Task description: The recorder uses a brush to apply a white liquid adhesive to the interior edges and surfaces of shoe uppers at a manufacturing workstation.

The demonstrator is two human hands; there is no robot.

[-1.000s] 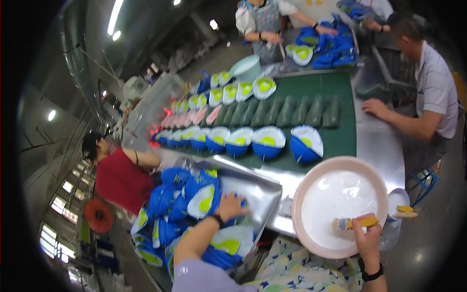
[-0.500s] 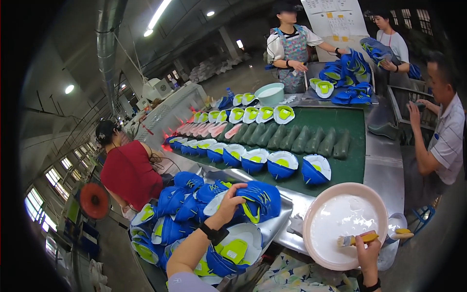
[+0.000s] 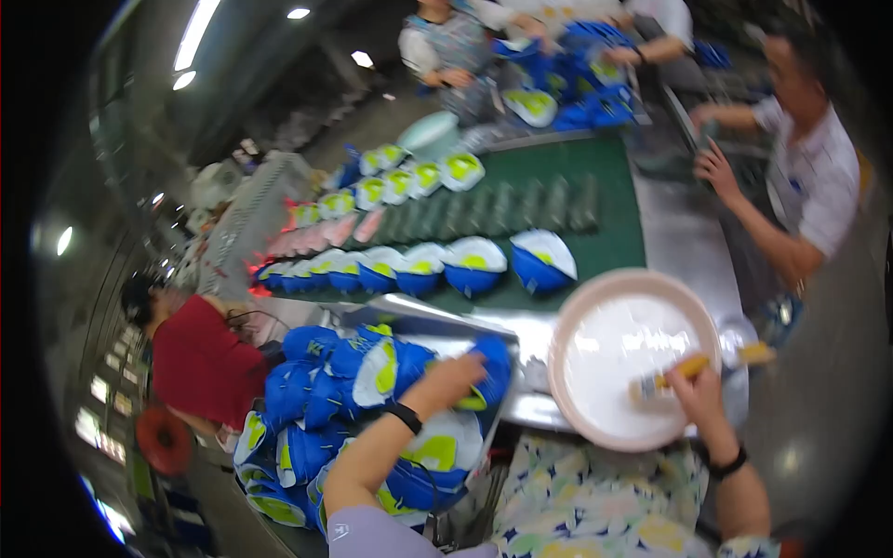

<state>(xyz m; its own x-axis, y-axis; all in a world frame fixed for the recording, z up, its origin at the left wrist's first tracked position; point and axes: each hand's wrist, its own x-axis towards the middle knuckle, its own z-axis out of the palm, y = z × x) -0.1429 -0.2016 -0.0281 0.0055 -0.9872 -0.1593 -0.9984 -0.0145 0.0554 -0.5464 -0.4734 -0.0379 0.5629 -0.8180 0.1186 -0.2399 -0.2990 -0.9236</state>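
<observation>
Lit from long ceiling tube lamps, glaring off the shiny steel table, motion-blurred throughout, bent and black-vignetted at the rim.

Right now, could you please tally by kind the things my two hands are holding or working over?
Brush, in the right hand: 1
Round basin with white contents, under the brush: 1
Blue and yellow shoe piece, in the left hand: 1
Total: 3
</observation>
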